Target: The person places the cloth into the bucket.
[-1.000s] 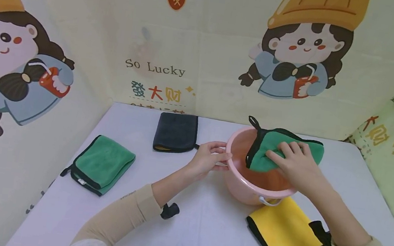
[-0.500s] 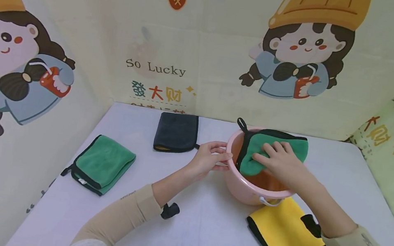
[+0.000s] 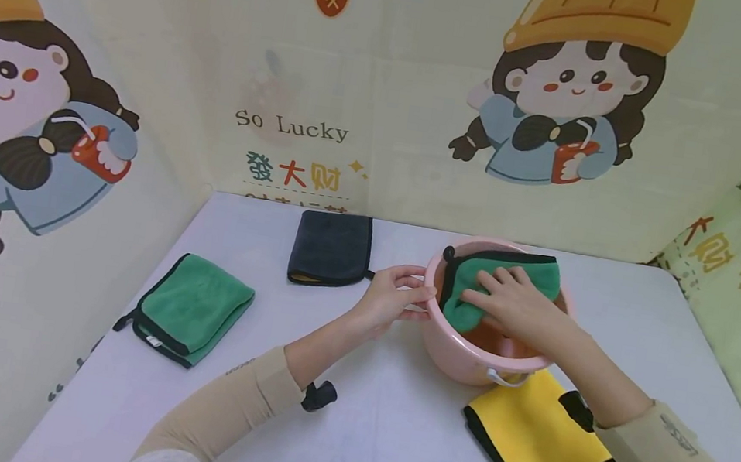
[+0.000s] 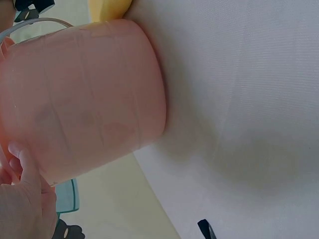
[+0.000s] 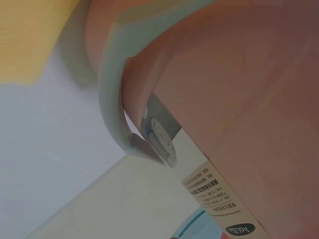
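A pink bucket (image 3: pixel 455 361) stands upright toward the back right of the table. My left hand (image 3: pixel 391 300) holds its rim on the left side, thumb and fingers at the edge; in the left wrist view the thumb lies against the bucket wall (image 4: pixel 94 94). Inside the bucket's mouth, my right hand (image 3: pixel 518 305) grips a green towel (image 3: pixel 462 286) with black trim. The towel's far edge still shows near the back rim, and the hand covers part of the cloth. The right wrist view shows the bucket's pale handle (image 5: pixel 112 94) and a paper label (image 5: pixel 212 189), with the right hand out of sight.
A yellow towel (image 3: pixel 533 440) with black edging lies in front of the bucket, partly under the right forearm. A dark folded towel (image 3: pixel 331 249) is at the back, and another green towel (image 3: pixel 195 305) lies at the left. Printed cloth walls (image 3: pixel 423 97) enclose the white table (image 3: pixel 342 446).
My right hand has brought the green towel leftward and down into the bucket's mouth. The left hand keeps its hold on the rim.
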`<state>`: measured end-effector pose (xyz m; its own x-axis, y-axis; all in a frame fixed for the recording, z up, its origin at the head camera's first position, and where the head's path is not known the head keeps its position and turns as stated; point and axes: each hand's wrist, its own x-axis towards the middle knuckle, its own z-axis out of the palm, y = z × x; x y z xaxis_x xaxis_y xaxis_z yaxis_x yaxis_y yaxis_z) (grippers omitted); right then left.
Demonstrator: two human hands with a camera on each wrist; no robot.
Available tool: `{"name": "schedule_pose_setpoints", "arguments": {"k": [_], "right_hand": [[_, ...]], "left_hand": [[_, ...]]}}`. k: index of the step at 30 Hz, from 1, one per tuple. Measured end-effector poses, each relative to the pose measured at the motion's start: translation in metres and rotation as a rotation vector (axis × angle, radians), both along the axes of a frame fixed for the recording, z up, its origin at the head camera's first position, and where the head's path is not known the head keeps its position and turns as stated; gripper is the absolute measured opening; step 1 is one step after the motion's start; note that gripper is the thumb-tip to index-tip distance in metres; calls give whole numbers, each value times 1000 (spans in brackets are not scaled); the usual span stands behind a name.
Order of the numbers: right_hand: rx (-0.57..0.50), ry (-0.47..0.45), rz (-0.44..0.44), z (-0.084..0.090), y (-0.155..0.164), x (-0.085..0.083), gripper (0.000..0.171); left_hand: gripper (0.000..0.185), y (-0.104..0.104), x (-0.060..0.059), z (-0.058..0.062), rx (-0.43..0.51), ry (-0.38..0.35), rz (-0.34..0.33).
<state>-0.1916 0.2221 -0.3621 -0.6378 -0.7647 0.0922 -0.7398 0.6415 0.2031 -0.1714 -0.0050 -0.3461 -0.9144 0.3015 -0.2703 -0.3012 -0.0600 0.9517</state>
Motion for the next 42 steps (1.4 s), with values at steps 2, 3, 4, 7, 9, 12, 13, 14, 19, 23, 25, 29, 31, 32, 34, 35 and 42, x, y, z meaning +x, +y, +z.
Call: {"name": "schedule_pose_setpoints", "arguments": {"k": [2, 3, 4, 7, 9, 12, 13, 14, 19, 23, 25, 29, 31, 32, 34, 35, 42], "right_hand": [[8, -14, 2, -1, -1, -1, 48], [13, -25, 3, -1, -2, -2, 47], [21, -32, 4, -2, -3, -2, 46], [42, -46, 9, -3, -4, -3, 45], [49, -53, 14, -3, -5, -3, 46], [53, -51, 28, -4, -6, -3, 48], [52, -54, 31, -4, -6, -3, 49], [54, -55, 33, -4, -6, -3, 51], [75, -65, 38, -6, -5, -3, 55], [92, -76, 41, -8, -5, -4, 53], [95, -84, 44, -8, -5, -5, 50], [99, -105, 45, -8, -5, -4, 50], [103, -102, 45, -9, -4, -4, 50], [100, -95, 44, -9, -4, -4, 50], [78, -82, 41, -8, -2, -5, 50], [59, -79, 39, -7, -1, -4, 51], [-201, -43, -46, 13, 16, 12, 52]], "left_hand": [[42, 0, 0, 0, -1, 2, 3], [42, -1, 0, 0, 0, 3, 4], [42, -1, 0, 0, 1, 5, 5], [42, -1, 0, 0, 4, 6, 7], [42, -1, 0, 0, 8, 5, 8], [42, -2, 0, 1, 9, 4, 11], [42, -2, 0, 1, 10, 3, 12], [42, -2, 0, 1, 7, 4, 12], [42, -3, 0, 1, 1, 2, 10], [42, -3, 0, 1, 14, -2, 7], [42, -3, 0, 1, 18, 1, 5], [42, -3, 0, 1, 18, 10, 1], [42, -2, 1, 2, 16, 12, 3], [42, -2, 1, 2, 15, 10, 4], [42, -1, 1, 2, 7, 9, 7], [42, -1, 1, 2, 3, 8, 8], [42, 1, 0, -1, 13, -4, 9]]}}
